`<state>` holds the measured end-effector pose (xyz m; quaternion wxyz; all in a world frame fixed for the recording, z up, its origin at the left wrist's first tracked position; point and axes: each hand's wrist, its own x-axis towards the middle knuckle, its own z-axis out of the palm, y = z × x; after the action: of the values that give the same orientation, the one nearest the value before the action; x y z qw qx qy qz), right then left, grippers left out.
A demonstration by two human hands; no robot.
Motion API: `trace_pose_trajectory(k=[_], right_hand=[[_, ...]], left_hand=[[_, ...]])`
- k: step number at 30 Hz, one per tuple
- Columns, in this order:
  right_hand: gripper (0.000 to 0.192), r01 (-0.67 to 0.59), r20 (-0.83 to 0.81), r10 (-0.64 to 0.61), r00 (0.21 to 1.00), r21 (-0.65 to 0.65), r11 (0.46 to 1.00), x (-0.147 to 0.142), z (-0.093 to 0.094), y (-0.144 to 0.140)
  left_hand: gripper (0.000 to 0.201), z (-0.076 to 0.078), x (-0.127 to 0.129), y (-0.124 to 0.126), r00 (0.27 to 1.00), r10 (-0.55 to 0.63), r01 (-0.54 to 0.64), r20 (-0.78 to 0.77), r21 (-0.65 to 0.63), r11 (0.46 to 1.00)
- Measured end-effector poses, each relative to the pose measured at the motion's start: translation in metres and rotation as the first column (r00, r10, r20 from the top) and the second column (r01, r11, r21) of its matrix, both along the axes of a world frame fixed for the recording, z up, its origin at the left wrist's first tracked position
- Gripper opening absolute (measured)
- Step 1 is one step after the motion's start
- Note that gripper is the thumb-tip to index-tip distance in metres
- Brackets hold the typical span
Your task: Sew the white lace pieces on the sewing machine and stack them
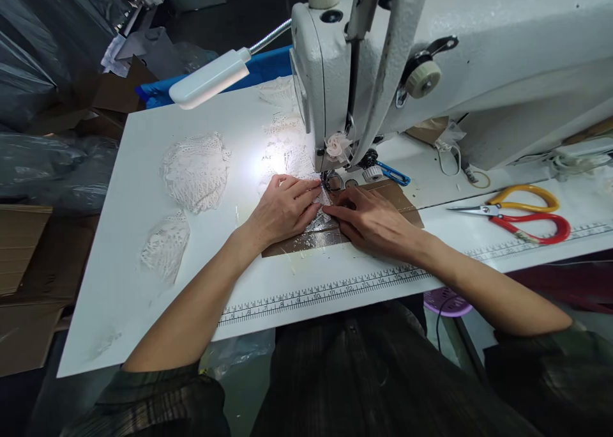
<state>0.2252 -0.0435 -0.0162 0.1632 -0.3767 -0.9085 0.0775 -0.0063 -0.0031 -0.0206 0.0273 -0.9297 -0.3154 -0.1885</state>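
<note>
A white sewing machine (460, 47) stands on the white table (143, 277). My left hand (282, 207) lies flat with its fingers pressing a small piece of white lace (322, 214) just in front of the presser foot (331, 180). My right hand (371, 223) presses the same lace from the right, fingertips meeting the left ones. Both hands rest on a brown taped patch (407, 204) of the machine bed. A small cream fabric flower (337, 145) hangs at the needle bar.
Several white lace pieces (195, 168) lie on the table to the left. A lamp (211, 78) on a flexible neck lights the needle area. Scissors with red and yellow handles (522, 216) lie at right, blue snips (393, 174) behind my right hand. A printed ruler (316, 293) runs along the front edge.
</note>
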Motion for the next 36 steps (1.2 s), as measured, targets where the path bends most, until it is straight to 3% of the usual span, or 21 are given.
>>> trace_pose_trajectory(k=[15,24,36], right_hand=[[0.036,0.031,-0.017,-0.032,0.999,-0.022,0.999,-0.003,0.001,-0.002],[0.036,0.063,-0.049,-0.064,0.997,-0.016,0.998,-0.004,-0.002,-0.003],[0.036,0.079,-0.132,-0.093,0.987,-0.109,0.991,-0.003,-0.002,0.005]], left_hand=[[0.025,-0.004,-0.002,0.001,0.996,-0.014,0.012,0.09,0.022,1.0],[0.024,-0.003,-0.004,0.002,0.998,-0.004,0.003,0.063,0.023,1.0],[0.031,0.006,0.001,-0.006,0.999,0.033,-0.033,-0.028,-0.01,0.999]])
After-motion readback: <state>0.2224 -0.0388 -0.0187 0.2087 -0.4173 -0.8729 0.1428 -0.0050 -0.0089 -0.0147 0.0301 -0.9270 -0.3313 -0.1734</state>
